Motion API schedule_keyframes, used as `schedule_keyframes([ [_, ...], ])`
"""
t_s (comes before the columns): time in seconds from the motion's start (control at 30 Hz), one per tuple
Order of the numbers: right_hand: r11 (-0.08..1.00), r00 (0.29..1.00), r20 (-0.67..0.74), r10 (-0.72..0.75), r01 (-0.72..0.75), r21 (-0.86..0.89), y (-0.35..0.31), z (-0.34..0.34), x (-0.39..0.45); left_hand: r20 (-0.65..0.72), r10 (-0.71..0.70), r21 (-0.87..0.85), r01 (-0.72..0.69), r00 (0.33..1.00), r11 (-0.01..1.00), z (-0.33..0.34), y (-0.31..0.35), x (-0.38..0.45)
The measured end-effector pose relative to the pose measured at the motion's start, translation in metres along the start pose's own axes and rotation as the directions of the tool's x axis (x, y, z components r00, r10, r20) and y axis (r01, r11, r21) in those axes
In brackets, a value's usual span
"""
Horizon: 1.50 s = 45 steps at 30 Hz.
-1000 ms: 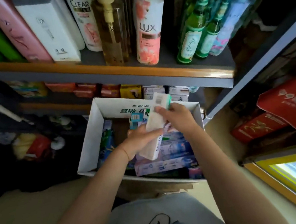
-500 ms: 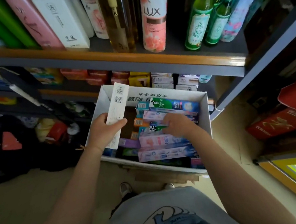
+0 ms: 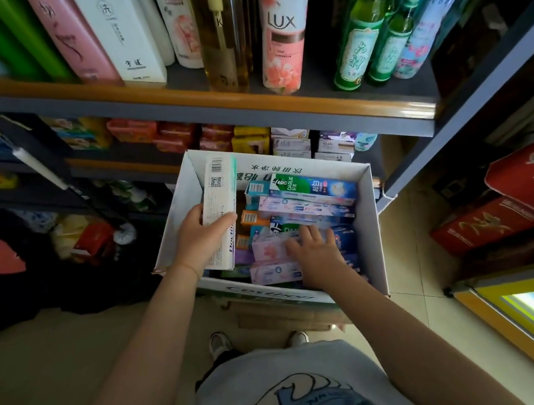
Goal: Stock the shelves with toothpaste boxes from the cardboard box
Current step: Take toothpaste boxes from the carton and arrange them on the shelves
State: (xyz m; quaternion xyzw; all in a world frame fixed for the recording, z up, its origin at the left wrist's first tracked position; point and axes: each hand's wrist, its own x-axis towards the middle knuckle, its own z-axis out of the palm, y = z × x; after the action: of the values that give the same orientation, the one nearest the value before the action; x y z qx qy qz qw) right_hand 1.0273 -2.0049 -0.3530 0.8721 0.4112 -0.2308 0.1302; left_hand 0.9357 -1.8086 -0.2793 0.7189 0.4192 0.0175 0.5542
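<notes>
Left hand grips a white toothpaste box upright at the cardboard box's left wall, freeing the right hand; its relaxed fingers rest on a pink toothpaste box, likely picking next.

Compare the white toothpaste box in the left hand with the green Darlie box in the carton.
The white toothpaste box is gripped by the left hand and stands on end, barcode up; the green Darlie box lies flat atop the packed rows in the cardboard box, untouched. The first is plain white with a teal edge, the second vivid green and blue. Both are long, slim cartons.
</notes>
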Motion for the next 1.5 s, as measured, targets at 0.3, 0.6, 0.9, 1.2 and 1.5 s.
schedule_keyframes([
  [0.3,0.927,1.000,-0.012,0.004,0.001,0.375,0.023,-0.022,0.003,0.418,-0.070,-0.678,0.362,0.906,0.640,-0.008,0.005,-0.015],
  [0.6,-0.226,0.985,0.026,0.171,0.014,0.974,0.028,-0.085,-0.028,0.413,0.009,-0.662,0.293,0.911,0.689,-0.010,0.020,-0.017],
  [0.9,-0.463,0.975,-0.166,0.146,0.216,0.860,-0.023,-0.143,-0.048,0.378,0.022,-0.699,0.269,0.926,0.662,-0.021,0.036,-0.026],
  [1.2,-0.296,0.950,-0.280,0.140,0.311,0.903,-0.167,-0.191,-0.030,0.252,0.092,-0.730,0.127,0.963,0.672,-0.153,-0.003,-0.035],
  [1.5,-0.143,0.985,-0.171,0.029,0.173,0.974,-0.431,-0.233,0.032,0.092,0.052,-0.889,0.059,0.994,0.453,-0.390,-0.099,-0.040],
])
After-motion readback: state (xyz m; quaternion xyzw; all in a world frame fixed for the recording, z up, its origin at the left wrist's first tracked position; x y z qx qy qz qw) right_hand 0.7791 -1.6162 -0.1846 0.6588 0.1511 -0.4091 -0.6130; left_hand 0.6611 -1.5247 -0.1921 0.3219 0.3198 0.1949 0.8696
